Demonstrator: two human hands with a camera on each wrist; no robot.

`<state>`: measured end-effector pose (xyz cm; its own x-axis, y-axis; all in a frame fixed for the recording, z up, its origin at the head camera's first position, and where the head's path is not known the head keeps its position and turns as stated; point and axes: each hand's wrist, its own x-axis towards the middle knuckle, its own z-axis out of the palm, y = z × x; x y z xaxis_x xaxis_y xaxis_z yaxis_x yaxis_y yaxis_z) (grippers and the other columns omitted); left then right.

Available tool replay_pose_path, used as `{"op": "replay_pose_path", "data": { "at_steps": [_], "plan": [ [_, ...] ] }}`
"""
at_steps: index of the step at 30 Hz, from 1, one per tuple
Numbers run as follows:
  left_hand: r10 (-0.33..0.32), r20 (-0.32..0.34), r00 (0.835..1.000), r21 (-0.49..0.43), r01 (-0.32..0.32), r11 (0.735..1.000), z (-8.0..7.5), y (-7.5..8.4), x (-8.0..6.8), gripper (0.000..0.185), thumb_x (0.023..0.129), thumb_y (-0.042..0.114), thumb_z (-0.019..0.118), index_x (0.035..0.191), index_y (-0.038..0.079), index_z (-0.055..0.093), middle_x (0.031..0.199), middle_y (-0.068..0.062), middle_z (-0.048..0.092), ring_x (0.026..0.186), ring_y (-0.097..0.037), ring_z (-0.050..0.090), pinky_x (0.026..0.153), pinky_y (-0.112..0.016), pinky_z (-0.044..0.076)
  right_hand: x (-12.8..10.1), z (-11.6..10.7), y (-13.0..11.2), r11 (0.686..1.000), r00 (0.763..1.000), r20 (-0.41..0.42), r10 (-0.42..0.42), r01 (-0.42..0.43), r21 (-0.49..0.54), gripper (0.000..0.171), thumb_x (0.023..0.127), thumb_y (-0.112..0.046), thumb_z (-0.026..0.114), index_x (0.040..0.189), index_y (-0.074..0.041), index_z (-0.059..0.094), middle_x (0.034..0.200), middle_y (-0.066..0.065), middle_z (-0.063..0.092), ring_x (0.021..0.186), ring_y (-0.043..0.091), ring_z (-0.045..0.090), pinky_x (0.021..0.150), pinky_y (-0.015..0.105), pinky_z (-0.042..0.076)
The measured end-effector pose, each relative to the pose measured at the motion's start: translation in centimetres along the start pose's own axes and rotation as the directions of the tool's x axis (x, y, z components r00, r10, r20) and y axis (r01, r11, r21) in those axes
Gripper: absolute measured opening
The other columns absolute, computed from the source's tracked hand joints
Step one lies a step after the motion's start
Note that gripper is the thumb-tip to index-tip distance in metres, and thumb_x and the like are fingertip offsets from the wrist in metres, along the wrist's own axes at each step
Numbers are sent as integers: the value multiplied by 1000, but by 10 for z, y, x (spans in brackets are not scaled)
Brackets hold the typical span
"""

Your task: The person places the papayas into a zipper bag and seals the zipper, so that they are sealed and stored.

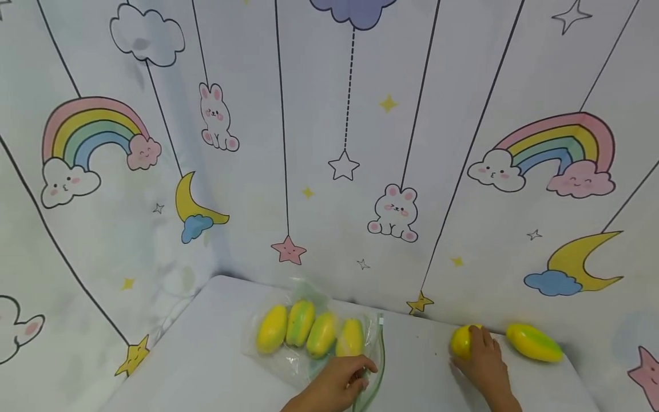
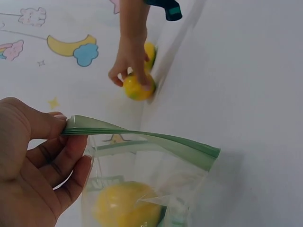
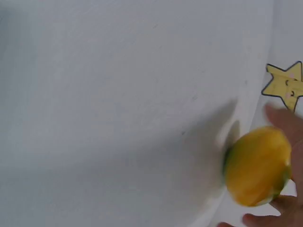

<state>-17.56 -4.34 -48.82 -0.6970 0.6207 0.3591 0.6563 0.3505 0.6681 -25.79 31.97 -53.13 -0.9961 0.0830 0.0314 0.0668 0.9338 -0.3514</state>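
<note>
The fingers of the left hand (image 1: 337, 384) pinch the green zip edge of a clear plastic bag (image 2: 142, 137), thumb on top and the other fingertips curled beneath it, so the mouth of the bag gapes toward the other hand. Behind those fingers, inside the bag, four yellow-green mangoes (image 1: 309, 333) lie side by side; the nearest shows through the film just below the pinched rim in the left wrist view. The fingers of the right hand (image 1: 484, 360) are curled over a loose mango (image 1: 461, 341) on the white table (image 1: 206, 355), grasping it from above where the tabletop meets the wall. One more mango (image 1: 533, 342) lies just beyond those fingertips to the right, apart from them and untouched. To do this well, I judge the left pinch should lift the upper lip a little higher — a wide, steady mouth spares the fruit from catching on the zip strip — while the right hand wraps the mango around its middle, since the smooth skin looks slippery, and brings it in narrow end first. No brand, label or readable writing appears anywhere; the wall (image 1: 329, 143) carries only printed rainbows, clouds, moons, stars and rabbits.
</note>
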Motion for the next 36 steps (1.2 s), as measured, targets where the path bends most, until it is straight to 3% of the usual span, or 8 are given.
{"op": "replay_pose_path", "data": {
  "at_steps": [2, 4, 7, 9, 14, 22, 29, 36],
  "plan": [
    [-7, 2, 1000, -27, 7, 1000, 0, 1, 0, 24, 93, 0, 61, 113, 12, 61, 76, 6, 56, 68, 9, 39, 63, -10, 44, 1, 0, -8, 998, 1000, 7, 2, -3, 66, 77, 84, -46, 74, 129, 5, 37, 141, 39, 26, 109, 55, 46, 91, 70, 42],
    [-18, -4, 1000, -59, 17, 998, 0, 1, -1, 23, 92, 0, 60, 113, 11, 62, 78, 4, 57, 69, 8, 40, 63, -11, 45, 2, 0, -18, 994, 1000, -14, -28, 29, 101, 61, 88, -45, 70, 117, 2, 45, 139, 36, 31, 98, 47, 53, 91, 64, 46],
    [-42, -13, 999, -112, 40, 993, 0, 0, -3, 22, 92, 0, 61, 111, 12, 62, 78, 4, 57, 70, 8, 41, 64, -12, 47, 3, 2, -32, 993, 993, -75, -90, 95, 67, 30, 90, -25, 70, 99, -1, 53, 135, 35, 40, 85, 40, 58, 78, 55, 52],
    [-47, -19, 999, -128, 44, 991, 1, -1, -4, 21, 92, 0, 61, 110, 12, 63, 78, 4, 58, 71, 8, 42, 65, -13, 47, 2, 3, -39, 994, 990, -106, -94, 99, 41, 24, 87, -9, 70, 102, 1, 55, 131, 35, 43, 83, 42, 59, 71, 52, 52],
    [-39, -21, 999, -142, 36, 989, 5, -3, -3, 20, 92, 0, 61, 109, 12, 64, 80, 2, 61, 73, 8, 44, 68, -13, 48, -2, -6, -48, 999, 1000, -27, -1, 2, 39, 65, 83, -2, 65, 141, 3, 34, 125, 47, 33, 89, 57, 54, 66, 56, 51],
    [-78, -23, 997, -166, 73, 983, 8, -8, -4, 21, 90, 0, 63, 107, 12, 65, 82, 4, 64, 72, 9, 47, 67, -14, 49, -4, -23, -35, 994, 994, 112, 16, -28, 104, 89, 74, -2, 68, 147, 7, 17, 107, 45, 45, 84, 40, 54, 70, 53, 50],
    [-115, -27, 993, -199, 107, 974, 8, -8, -5, 20, 90, 2, 64, 107, 14, 65, 84, 1, 66, 73, 8, 49, 67, -15, 49, -8, -17, -28, 992, 998, 60, 30, -37, 120, 90, 74, -6, 76, 146, 3, 23, 107, 36, 53, 89, 39, 56, 76, 56, 51],
    [-106, -74, 992, -199, 90, 976, 7, -5, -4, 34, 94, 3, 60, 125, 16, 53, 78, 6, 56, 67, 7, 47, 64, -15, 49, -26, -11, -13, 968, 991, -1, 132, -128, 217, 95, 78, -8, 72, 153, -2, 13, 126, 40, 42, 107, 50, 49, 82, 62, 46]
  ]
}}
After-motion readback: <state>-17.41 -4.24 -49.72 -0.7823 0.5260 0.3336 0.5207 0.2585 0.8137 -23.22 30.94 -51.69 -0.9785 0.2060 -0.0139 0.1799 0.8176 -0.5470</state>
